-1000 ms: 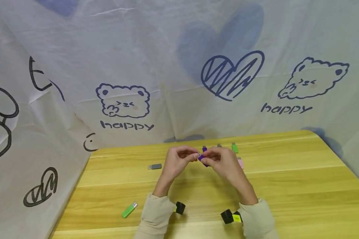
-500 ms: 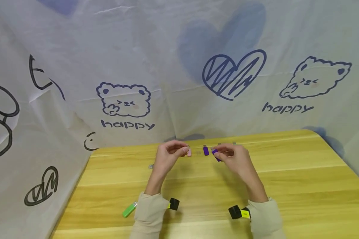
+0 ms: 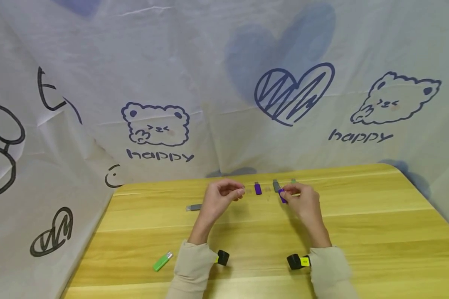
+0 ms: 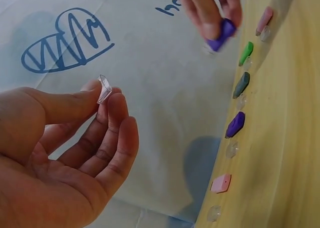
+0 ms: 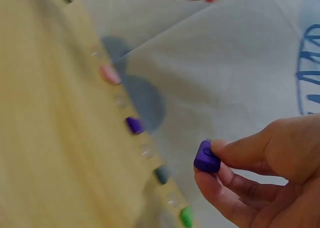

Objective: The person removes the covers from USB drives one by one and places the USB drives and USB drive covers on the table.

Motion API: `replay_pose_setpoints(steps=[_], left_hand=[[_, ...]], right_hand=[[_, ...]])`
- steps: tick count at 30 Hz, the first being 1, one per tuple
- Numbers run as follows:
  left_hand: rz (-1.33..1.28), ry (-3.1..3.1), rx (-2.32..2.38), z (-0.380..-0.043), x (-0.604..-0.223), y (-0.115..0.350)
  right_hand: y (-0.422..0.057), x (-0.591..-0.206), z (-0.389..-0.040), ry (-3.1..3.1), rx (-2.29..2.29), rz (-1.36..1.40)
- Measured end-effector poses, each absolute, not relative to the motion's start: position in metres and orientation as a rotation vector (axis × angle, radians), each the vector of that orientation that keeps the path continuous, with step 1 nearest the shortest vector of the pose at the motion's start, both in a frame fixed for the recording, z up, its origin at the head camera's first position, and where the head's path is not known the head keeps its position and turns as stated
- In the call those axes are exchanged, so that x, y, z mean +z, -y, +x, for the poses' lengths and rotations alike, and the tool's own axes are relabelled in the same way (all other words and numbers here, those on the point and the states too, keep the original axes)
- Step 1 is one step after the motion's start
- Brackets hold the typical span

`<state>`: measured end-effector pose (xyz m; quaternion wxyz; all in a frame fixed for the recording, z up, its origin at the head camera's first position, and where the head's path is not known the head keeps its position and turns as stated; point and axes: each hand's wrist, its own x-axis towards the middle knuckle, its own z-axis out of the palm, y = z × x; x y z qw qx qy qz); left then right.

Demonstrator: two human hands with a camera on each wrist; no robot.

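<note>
Found purple USB stick point(image 3: 282, 196) pinched in right hand point(image 3: 303, 201), above table point(image 3: 254, 236), slanted lengthwise with metal end away and slightly left. Noted clear cap point(image 4: 104, 90) pinched in left hand point(image 3: 220, 198) — well apart, to the stick's left.

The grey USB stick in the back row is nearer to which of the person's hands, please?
Right: the right hand is just right of the grey stick, holding a purple stick; the left hand is farther off, left of it.
</note>
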<state>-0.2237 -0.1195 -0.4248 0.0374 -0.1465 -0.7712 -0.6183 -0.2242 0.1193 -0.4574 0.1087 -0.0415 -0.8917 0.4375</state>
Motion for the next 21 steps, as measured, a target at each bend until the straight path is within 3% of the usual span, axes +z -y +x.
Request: replay_pose_setpoints(steps=[21], left_hand=[[-0.487,2.41,-1.82,-0.225,-0.434,0.113]], right_hand=[[-0.098,-0.486,-0.228,2.701,0.843,-0.135]])
